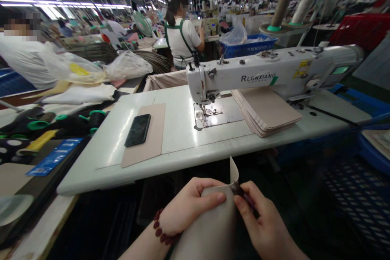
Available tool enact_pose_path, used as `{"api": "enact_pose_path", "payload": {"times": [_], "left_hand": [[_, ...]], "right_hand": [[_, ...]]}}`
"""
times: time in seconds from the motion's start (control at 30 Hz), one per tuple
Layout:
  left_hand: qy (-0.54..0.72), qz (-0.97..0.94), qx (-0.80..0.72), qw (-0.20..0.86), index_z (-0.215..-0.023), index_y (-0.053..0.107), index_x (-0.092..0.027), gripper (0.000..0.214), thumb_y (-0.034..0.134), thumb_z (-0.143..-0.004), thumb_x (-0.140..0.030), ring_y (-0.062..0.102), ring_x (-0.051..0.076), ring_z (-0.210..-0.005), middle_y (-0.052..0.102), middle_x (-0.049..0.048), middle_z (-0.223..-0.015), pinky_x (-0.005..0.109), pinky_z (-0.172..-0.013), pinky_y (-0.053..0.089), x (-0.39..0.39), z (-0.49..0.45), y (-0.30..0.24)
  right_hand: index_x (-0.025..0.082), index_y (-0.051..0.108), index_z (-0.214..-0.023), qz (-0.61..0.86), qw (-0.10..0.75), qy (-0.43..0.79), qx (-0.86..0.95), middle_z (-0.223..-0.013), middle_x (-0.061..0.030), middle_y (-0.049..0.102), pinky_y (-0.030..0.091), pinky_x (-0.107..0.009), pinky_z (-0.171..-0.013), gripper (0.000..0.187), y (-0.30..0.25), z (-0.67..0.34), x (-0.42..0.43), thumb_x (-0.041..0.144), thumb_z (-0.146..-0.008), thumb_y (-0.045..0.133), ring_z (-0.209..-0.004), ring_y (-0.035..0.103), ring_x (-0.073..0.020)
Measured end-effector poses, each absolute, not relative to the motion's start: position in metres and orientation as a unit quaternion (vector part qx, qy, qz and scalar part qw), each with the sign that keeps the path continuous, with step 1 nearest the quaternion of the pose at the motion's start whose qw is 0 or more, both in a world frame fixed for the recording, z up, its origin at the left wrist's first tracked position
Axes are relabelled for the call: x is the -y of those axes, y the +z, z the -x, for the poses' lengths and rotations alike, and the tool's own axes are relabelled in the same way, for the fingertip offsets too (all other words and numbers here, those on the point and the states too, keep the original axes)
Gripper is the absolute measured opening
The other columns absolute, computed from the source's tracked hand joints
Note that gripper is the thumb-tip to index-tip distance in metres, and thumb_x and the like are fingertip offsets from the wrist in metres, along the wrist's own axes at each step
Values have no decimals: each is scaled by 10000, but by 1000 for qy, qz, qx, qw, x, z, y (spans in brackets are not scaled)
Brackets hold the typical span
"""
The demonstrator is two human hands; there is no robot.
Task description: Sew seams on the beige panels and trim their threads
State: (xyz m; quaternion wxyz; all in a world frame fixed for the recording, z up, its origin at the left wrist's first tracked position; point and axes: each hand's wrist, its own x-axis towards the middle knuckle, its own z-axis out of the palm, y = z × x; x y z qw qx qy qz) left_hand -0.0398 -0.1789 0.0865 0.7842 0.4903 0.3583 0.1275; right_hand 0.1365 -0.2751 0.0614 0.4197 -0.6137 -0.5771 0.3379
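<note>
My left hand (198, 201), with a dark red bead bracelet (161, 229) at the wrist, is closed on a pale beige sheet of leather-like material (210, 223), thumb on top near its upper edge. A narrow part of the sheet curls up beyond the fingers. Close beside it, my right hand (262, 215) pinches a small dark tool with a purplish handle (248, 199) against the sheet's edge. The tool's exact kind is hidden by the fingers. Both hands are in front of the sewing machine table (183, 154), below its edge.
A white sewing machine (258, 73) stands on the table. A stack of beige panels (268, 109) lies under its arm. Further left, a black phone (138, 130) rests on a single beige panel (155, 134). A person (184, 32) stands behind; thread cones (280, 8) rise at right.
</note>
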Motion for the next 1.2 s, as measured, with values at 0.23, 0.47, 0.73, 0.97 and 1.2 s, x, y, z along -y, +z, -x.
{"api": "enact_pose_path", "payload": {"times": [0.23,0.47,0.73,0.97,1.2], "left_hand": [[117,-624,-330,698,-1016,731,-187,232,663,-855,-340,596,165,-840,672,34,-944,248,-760,446,167,39,93],[124,-735,-349,568,-980,715,-204,150,631,-857,-212,578,181,-938,661,13,-963,250,-831,423,163,39,113],[120,-609,-393,678,-1057,695,-171,277,651,-849,-349,603,182,-831,694,43,-956,249,-711,465,172,42,98],[150,-580,-391,699,-1044,717,-176,296,679,-831,-379,610,183,-830,695,49,-950,246,-715,468,177,41,97],[156,-595,-383,690,-1016,731,-204,241,682,-836,-357,608,161,-815,694,30,-975,247,-761,460,178,41,96]], "right_hand": [[205,492,-868,594,348,139,712,-685,13,562,318,-270,-552,139,64,-148,268,237,-973,407,-576,546,-141],[215,470,-830,588,347,192,705,-677,26,542,293,-272,-555,189,64,-143,264,256,-991,380,-578,536,-131],[226,497,-930,612,332,242,676,-729,26,573,330,-270,-581,138,69,-152,269,286,-988,387,-638,567,-143],[223,472,-810,615,302,204,699,-677,25,557,300,-276,-535,195,73,-150,273,294,-978,400,-570,537,-138],[219,481,-815,620,301,199,697,-680,17,568,306,-269,-533,198,75,-149,274,286,-980,393,-574,543,-138]]}}
